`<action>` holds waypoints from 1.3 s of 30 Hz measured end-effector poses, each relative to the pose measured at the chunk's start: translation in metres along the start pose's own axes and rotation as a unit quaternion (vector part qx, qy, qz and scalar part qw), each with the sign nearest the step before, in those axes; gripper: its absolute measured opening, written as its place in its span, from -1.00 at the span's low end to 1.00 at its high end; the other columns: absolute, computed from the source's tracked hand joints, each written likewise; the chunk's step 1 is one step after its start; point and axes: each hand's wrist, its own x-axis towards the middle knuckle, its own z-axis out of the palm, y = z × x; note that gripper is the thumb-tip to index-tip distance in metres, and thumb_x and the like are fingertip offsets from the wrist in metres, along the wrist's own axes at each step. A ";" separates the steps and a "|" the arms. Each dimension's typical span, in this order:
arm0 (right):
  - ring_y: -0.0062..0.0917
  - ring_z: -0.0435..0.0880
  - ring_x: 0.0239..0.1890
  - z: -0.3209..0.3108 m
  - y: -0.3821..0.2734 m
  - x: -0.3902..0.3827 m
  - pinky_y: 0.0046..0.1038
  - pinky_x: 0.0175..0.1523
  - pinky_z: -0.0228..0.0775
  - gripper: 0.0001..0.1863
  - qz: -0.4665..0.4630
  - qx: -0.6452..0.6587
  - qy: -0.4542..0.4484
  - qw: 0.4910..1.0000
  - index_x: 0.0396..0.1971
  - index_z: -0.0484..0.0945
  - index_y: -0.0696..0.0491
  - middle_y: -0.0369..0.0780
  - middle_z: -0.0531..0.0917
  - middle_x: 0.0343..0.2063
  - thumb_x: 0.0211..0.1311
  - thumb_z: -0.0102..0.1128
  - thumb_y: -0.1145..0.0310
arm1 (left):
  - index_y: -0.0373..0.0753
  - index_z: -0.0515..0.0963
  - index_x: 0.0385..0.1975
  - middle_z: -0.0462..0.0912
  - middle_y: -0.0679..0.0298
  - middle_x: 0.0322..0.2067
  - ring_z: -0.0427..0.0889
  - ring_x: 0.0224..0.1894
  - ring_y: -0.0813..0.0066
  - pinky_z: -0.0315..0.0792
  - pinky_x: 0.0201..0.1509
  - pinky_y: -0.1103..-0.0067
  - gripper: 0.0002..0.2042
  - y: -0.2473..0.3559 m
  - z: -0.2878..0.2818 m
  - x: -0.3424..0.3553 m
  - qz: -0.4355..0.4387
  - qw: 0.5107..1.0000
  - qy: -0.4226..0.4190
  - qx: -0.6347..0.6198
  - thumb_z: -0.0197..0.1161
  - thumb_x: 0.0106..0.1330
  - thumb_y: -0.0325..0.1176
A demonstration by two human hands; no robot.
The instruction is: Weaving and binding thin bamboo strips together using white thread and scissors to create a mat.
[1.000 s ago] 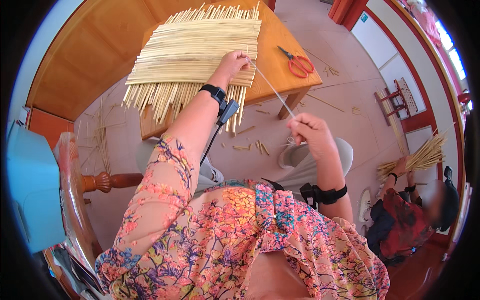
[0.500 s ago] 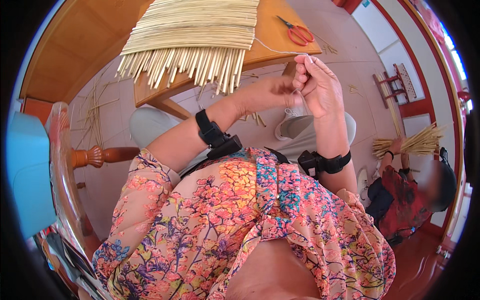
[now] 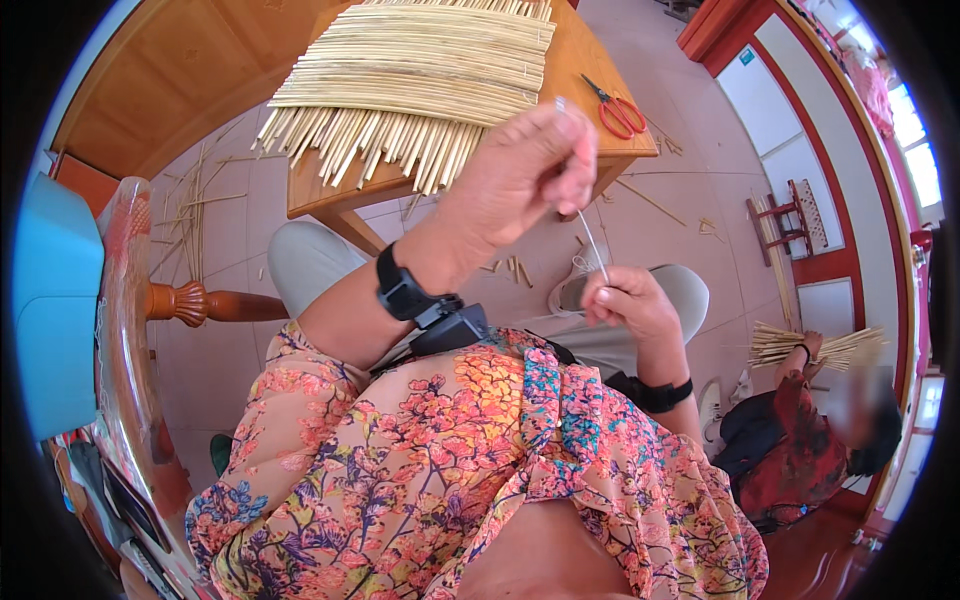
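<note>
A thin white string (image 3: 592, 243) stretches down from my left hand to my right hand. My left hand (image 3: 530, 165), raised before the right edge of the stalk mat, has its fingers pinched on the string. A small whitish bit shows above its fingertips, too blurred to make out. Lower and to the right, my right hand (image 3: 637, 303) pinches the string between thumb and fingers, over my right knee. The mat of straw-coloured stalks (image 3: 420, 65) lies on the wooden table (image 3: 600, 150), with uneven ends hanging over the near edge. My left hand hides its near right corner.
Red-handled scissors (image 3: 620, 115) lie on the table's right side. Loose stalks (image 3: 195, 205) are scattered over the tiled floor. At the right, another person (image 3: 800, 440) holds a bundle of stalks (image 3: 845, 347). A blue object (image 3: 58, 310) stands at far left, beside a wooden armrest (image 3: 200, 303).
My left hand has risen toward the mat, and my right hand has dropped away from the table edge. The string now spans between them. My view has shifted slightly.
</note>
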 end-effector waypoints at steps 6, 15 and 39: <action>-0.73 0.42 -0.62 -0.020 0.007 -0.049 -0.72 -0.55 0.18 -0.87 0.009 -0.035 0.085 0.996 -0.54 0.48 0.17 -0.34 0.44 -0.70 0.11 -0.03 0.46 | -0.24 0.38 -0.50 0.27 0.38 -0.77 0.19 -0.73 0.66 0.19 -0.62 0.70 -0.75 0.043 -0.017 -0.012 0.129 0.990 -0.030 0.043 -0.10 0.32 -0.23; -0.71 0.43 -0.66 -0.041 0.020 -0.096 -0.73 -0.57 0.18 -0.89 -0.005 0.008 0.203 0.979 -0.56 0.44 0.16 -0.33 0.44 -0.72 0.10 -0.03 0.49 | -0.21 0.40 -0.50 0.25 0.39 -0.75 0.14 -0.70 0.67 0.12 -0.62 0.70 -0.77 0.073 -0.049 -0.031 0.175 0.985 0.011 0.003 -0.11 0.33 -0.26; -0.71 0.35 -0.57 -0.095 0.025 -0.109 -0.62 -0.48 0.24 -0.93 -0.269 0.212 0.519 0.784 -0.53 0.43 0.07 -0.33 0.44 -0.57 0.13 0.06 0.50 | -0.21 0.47 -0.50 0.31 0.38 -0.76 0.18 -0.73 0.67 0.18 -0.59 0.69 -0.76 0.005 -0.081 -0.061 0.062 0.987 0.129 -0.070 0.04 0.25 -0.18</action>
